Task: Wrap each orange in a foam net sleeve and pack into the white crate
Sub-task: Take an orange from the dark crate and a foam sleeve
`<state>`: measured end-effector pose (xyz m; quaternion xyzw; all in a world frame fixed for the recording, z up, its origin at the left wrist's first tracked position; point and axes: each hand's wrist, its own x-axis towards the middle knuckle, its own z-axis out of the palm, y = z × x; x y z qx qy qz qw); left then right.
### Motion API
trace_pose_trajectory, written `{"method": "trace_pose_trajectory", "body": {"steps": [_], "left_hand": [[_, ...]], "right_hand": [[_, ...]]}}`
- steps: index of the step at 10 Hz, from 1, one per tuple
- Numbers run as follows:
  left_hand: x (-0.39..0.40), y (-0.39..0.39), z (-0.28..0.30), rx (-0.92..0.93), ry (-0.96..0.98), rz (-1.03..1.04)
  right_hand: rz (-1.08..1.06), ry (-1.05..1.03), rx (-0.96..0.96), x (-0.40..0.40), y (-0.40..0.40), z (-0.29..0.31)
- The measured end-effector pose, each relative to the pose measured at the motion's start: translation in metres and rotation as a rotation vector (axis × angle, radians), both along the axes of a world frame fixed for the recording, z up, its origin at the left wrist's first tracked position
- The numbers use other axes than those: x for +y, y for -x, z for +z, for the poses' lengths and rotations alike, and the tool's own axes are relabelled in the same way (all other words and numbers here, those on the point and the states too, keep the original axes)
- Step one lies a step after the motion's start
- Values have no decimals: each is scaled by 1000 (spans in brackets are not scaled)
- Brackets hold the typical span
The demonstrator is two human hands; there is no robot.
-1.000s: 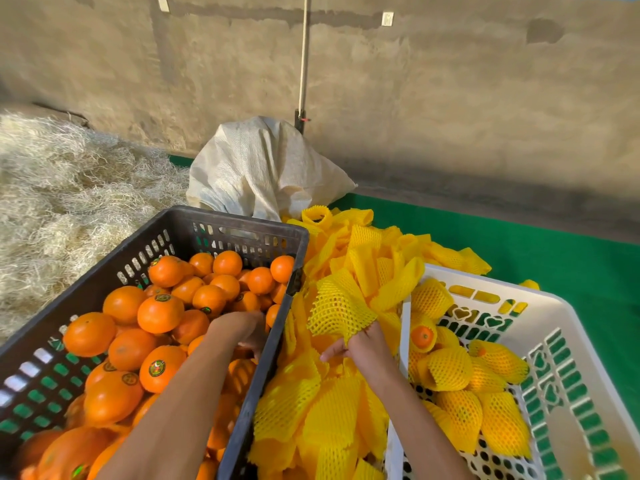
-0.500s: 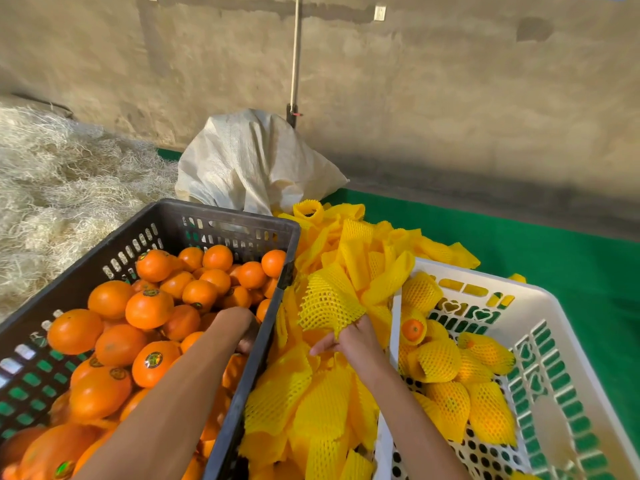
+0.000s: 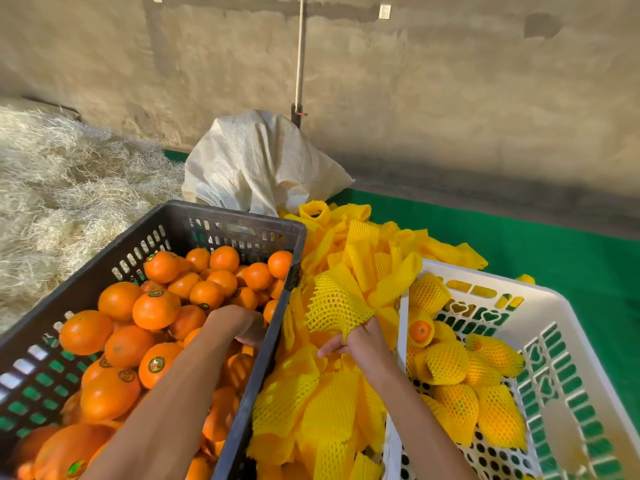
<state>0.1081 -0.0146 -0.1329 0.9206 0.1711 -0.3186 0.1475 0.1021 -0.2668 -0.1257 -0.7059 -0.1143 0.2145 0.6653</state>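
A black crate (image 3: 221, 216) on the left is full of bare oranges (image 3: 156, 308). My left hand (image 3: 239, 323) reaches down among them near the crate's right wall, fingers curled downward; what they hold is hidden. Between the crates lies a heap of yellow foam net sleeves (image 3: 311, 403). My right hand (image 3: 360, 344) pinches one stretched foam net sleeve (image 3: 334, 306) lifted above the heap. The white crate (image 3: 554, 306) on the right holds several wrapped oranges (image 3: 446, 362).
A white woven sack (image 3: 256, 164) stands behind the black crate against a concrete wall. Pale straw (image 3: 59, 188) is piled at the left. A green mat (image 3: 536, 247) covers the floor at the right. A thin pole (image 3: 300, 57) leans against the wall.
Both hands stay nearly where they were. The left hand has sunk slightly deeper among the oranges, and the right hand still holds up the same sleeve.
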Motion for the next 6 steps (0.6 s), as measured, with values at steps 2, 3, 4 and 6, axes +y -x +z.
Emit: {"method": "trace_pose_trajectory", "body": {"steps": [2,3,4,6], "left_hand": [[11,7,39,-277,144,77],[15,-3,60,-635,368,215],[-1,-8,65,-973,474,306],[-48,0,86,-1280,681,315]], "right_hand": [[-27,-23,4,0,3,5],[-59,-57,-1,3,4,9],[-110,-79,-78,3,5,12],[-237,-214,-155,-3,8,18]]}}
